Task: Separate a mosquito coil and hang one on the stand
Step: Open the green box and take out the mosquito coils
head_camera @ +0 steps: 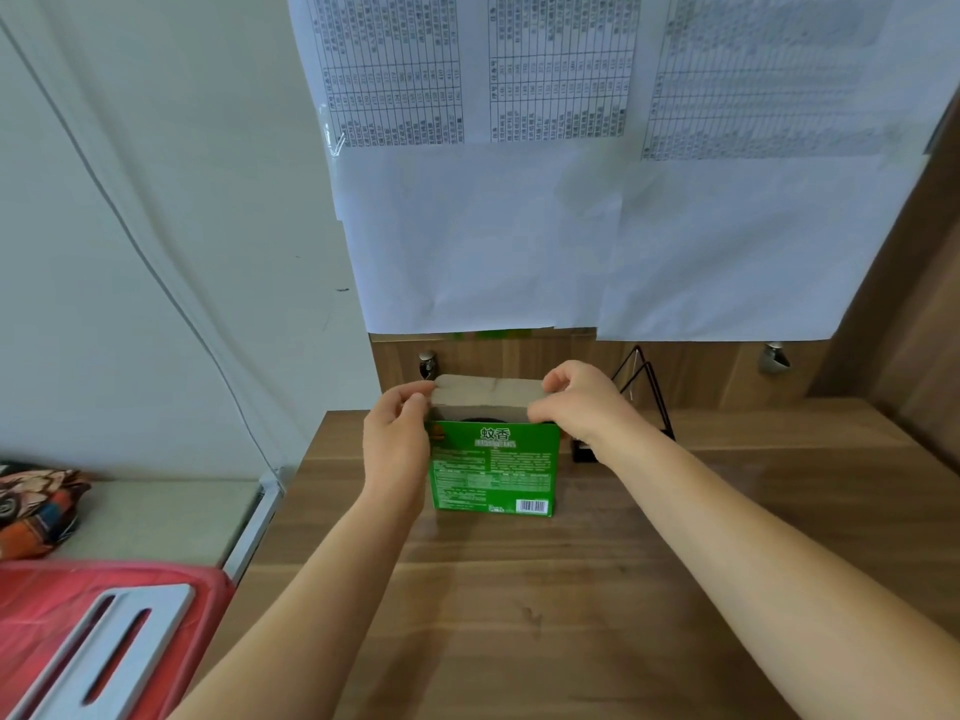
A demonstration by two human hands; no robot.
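A green mosquito coil box stands upright on the wooden desk. Its grey cardboard lid flap is lifted at the top, and a dark coil edge shows inside the opening. My left hand pinches the flap's left end and rests against the box's left side. My right hand pinches the flap's right end. A black wire stand sits behind my right hand by the back panel, partly hidden.
White printed sheets hang on the wall above the desk. Two metal pegs stick out of the wooden back panel. A red chair with a grey slotted back is at the lower left, a colourful bag beyond it.
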